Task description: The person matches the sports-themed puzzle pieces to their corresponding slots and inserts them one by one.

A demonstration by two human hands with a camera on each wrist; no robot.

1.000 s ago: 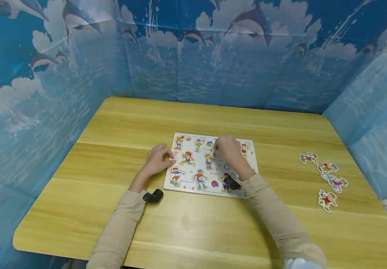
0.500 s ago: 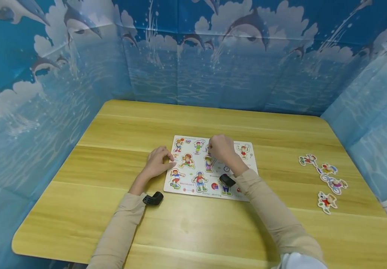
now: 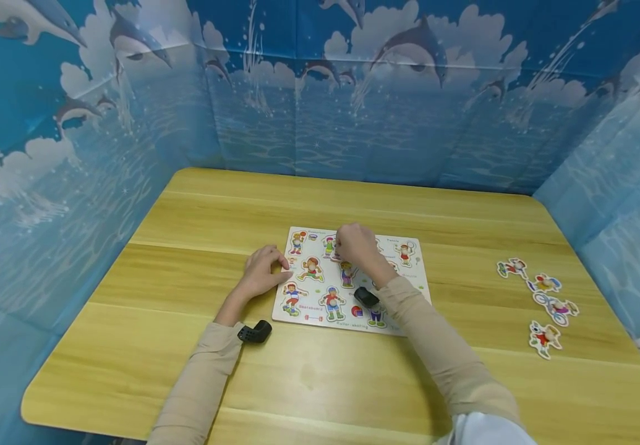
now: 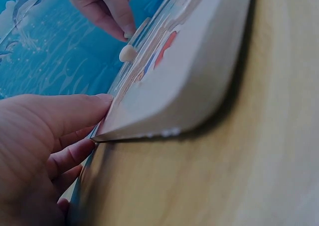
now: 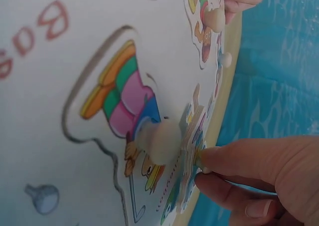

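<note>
Puzzle piece tilted on edge, fingers pinching

Left hand flat, fingers relaxed; right hand in pinching grip

A puzzle board lay flat near the middle of the tabletop. The left hand rested against its left edge, and the right hand was over its far part. Four loose pieces lay well apart to the right.
</note>
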